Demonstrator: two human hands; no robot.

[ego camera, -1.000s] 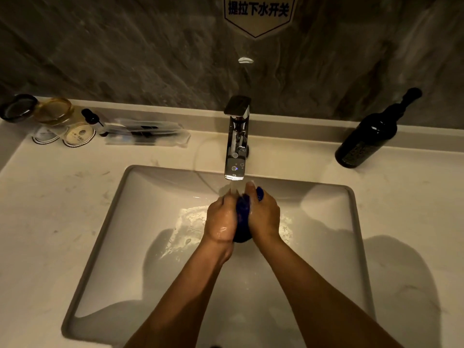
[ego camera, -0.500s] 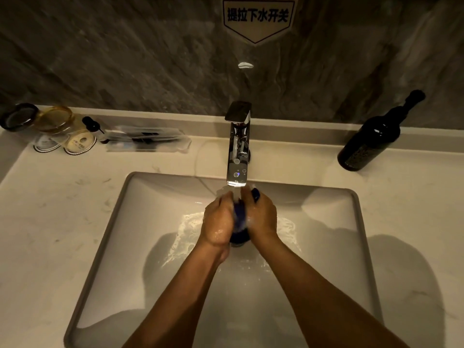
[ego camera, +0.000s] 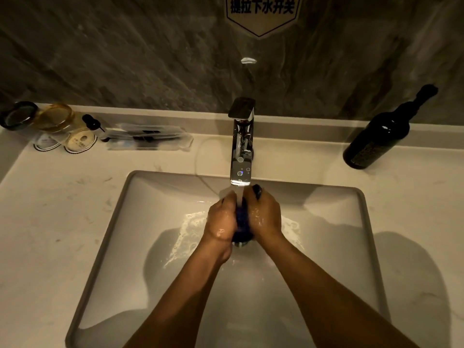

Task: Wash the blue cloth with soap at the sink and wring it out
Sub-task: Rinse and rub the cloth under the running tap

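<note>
Blue cloth (ego camera: 241, 223): dark blue, wet, bunched into a narrow upright wad, directly under the running stream at the basin's 12 o'clock side; one small tip shows at the wad's 1 o'clock. Sink (ego camera: 105, 237): pale rectangular undermount basin, wet, with foamy water spread at 9 and 3 o'clock of the cloth.

Dim warm light, soft shadows, perhaps slight blur.

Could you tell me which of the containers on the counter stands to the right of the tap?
The tall dark bottle with the pump top; the dark-lidded and amber jars all sit at the far left.
</note>
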